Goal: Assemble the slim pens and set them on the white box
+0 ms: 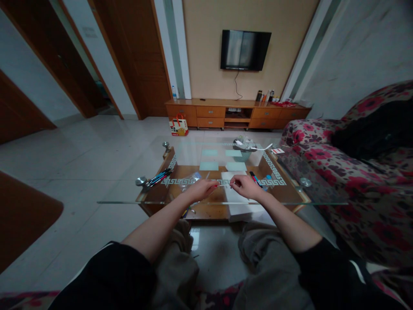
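Observation:
My left hand (202, 189) and my right hand (247, 186) meet over the glass coffee table (129, 189). Between their fingertips they pinch a thin pen-like stick (225, 185), held level, one end in each hand. Under the hands lies a white sheet or box (237, 202). A red and black pen (256, 178) rests just right of my right hand. Several blue and red pens (158, 178) lie in a bunch to the left. A crumpled clear wrapper (190, 178) sits beside my left hand.
A small basket (244, 150) holding white scraps stands at the table's far side, with a red and white card (278, 151) near it. A floral sofa (361, 189) runs along the right. Beyond are a tiled floor, a wooden TV cabinet (237, 113) and a gift bag (178, 125).

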The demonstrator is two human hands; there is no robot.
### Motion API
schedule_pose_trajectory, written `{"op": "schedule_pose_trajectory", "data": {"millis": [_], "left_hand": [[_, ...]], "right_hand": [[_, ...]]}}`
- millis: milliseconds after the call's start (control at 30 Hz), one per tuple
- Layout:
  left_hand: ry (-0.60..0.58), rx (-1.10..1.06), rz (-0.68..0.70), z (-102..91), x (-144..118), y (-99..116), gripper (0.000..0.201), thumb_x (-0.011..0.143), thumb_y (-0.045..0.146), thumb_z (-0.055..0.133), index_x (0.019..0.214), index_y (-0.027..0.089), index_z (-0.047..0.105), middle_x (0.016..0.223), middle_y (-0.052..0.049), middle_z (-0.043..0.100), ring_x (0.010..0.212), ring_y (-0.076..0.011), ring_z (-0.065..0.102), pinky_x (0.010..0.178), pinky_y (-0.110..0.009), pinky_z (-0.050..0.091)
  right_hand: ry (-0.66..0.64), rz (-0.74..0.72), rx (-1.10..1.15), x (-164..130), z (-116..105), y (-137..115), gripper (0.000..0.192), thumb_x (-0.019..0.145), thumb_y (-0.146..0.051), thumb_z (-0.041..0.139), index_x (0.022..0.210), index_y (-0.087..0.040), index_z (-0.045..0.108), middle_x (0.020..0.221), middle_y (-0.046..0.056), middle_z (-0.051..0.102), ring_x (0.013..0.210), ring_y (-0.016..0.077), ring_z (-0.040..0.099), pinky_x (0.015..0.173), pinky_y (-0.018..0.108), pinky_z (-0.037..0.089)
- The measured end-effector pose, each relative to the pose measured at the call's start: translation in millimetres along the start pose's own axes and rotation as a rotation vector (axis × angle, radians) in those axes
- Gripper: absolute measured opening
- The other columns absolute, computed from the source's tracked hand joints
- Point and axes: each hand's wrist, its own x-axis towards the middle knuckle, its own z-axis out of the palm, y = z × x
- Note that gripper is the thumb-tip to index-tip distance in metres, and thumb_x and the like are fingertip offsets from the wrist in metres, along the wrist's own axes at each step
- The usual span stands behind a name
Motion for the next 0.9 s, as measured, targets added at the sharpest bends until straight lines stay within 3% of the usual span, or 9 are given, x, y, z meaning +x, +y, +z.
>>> {"op": "schedule_pose_trajectory", "data": {"millis": [300, 500, 900], "left_hand": [[-0.008, -0.018, -0.036, 2.7, -3, -4, 0.029, 0.101, 0.034, 0.041, 0.112, 0.023, 0.064, 0.091, -0.005, 0.071, 0.08, -0.0173, 0.065, 0.073, -0.025, 0.045], [-0.003, -0.036, -0.043, 5.1, -3, -8, 0.029, 0.1, 0.034, 0.042, 0.118, 0.023, 0.062, 0.095, -0.006, 0.072, 0.084, -0.0181, 0.066, 0.075, -0.026, 0.046], [0.008, -0.039, -0.009, 1.9, -3, -5, 0.037, 0.091, 0.021, 0.049, 0.125, 0.023, 0.063, 0.093, -0.005, 0.07, 0.079, -0.0164, 0.063, 0.074, -0.025, 0.046]], "right_hand": [[-0.169, 0.169, -0.059, -9, -6, 30, 0.014, 0.086, -0.021, 0.059, 0.088, -0.016, 0.072, 0.073, 0.003, 0.068, 0.064, 0.0144, 0.056, 0.06, 0.024, 0.035], [-0.24, 0.227, -0.107, -12, 0, 53, 0.018, 0.087, -0.024, 0.059, 0.091, -0.015, 0.074, 0.08, 0.006, 0.072, 0.069, 0.0158, 0.06, 0.062, 0.023, 0.039], [-0.225, 0.316, -0.236, -12, 17, 70, 0.014, 0.085, -0.027, 0.065, 0.089, -0.016, 0.073, 0.089, 0.009, 0.074, 0.085, 0.0207, 0.066, 0.073, 0.026, 0.042]]}}
